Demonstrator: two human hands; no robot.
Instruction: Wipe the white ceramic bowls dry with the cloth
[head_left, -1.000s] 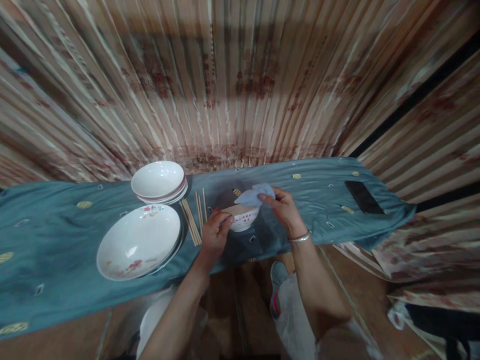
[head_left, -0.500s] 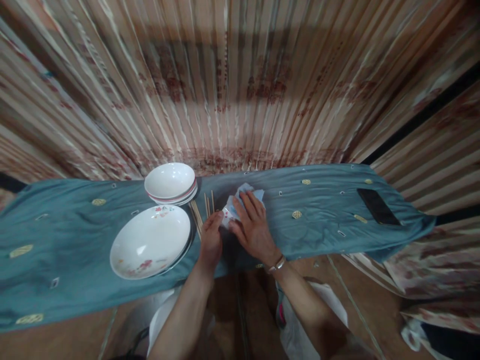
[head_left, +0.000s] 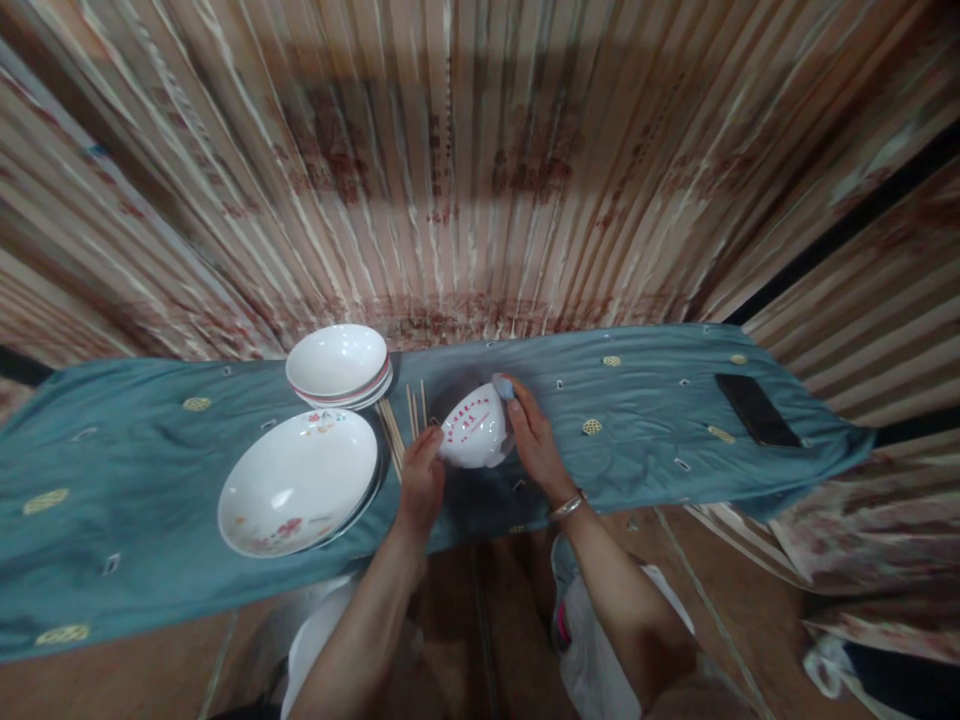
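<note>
closed in by pleated beige curtains [head_left: 480,250] with reddish prints. furnished with a long table [head_left: 645,460] draped in wrinkled teal cloth [head_left: 660,380]. floored in brown tiles [head_left: 750,625] with pale seams. lit dimly, shadowed across the curtains' upper part.

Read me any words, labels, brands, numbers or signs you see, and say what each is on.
No text is readable.
White bowl in the hands: red marks that look like writing, too small and blurred to read.
Curtain: dark columns of marks, possibly writing, too blurred to tell.
</note>
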